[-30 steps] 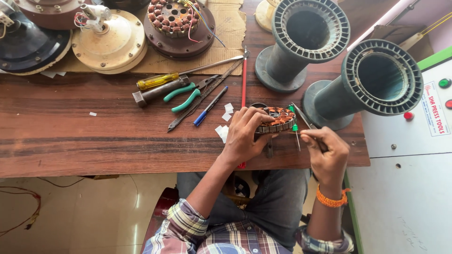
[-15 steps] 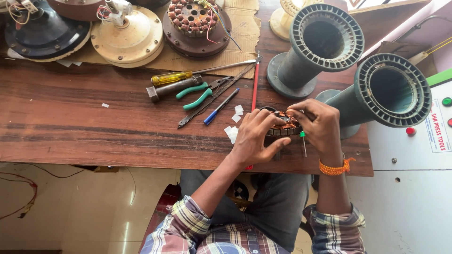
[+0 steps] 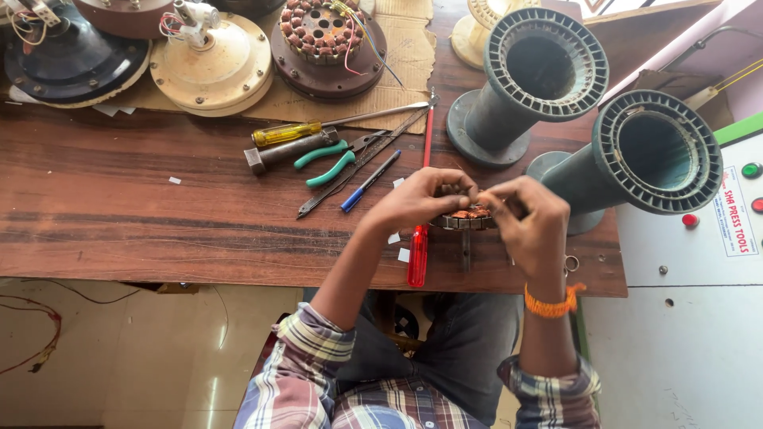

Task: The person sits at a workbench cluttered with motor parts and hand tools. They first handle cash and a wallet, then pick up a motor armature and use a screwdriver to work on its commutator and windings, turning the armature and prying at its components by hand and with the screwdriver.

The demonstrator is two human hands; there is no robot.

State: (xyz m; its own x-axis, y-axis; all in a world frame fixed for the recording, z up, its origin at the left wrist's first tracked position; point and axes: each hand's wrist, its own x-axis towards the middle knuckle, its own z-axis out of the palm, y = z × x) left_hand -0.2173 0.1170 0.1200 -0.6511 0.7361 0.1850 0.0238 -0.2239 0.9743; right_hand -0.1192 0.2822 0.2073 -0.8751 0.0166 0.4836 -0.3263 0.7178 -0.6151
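Both hands close on a small round stator [image 3: 469, 218] at the near edge of the bench [image 3: 159, 214]. The left hand [image 3: 417, 200] cups its left side; the right hand [image 3: 531, 222] pinches at its top with fingers drawn narrow. The stator lies roughly flat, its axis pointing up; being round, it shows no long axis. A red screwdriver [image 3: 419, 253] lies just left of the stator, its shaft running away from the person. Risk, as I judge it: the stator sits close to the bench edge, so a slipped pinch could tip it off, or a hard tug could snap or nick the thin copper winding.
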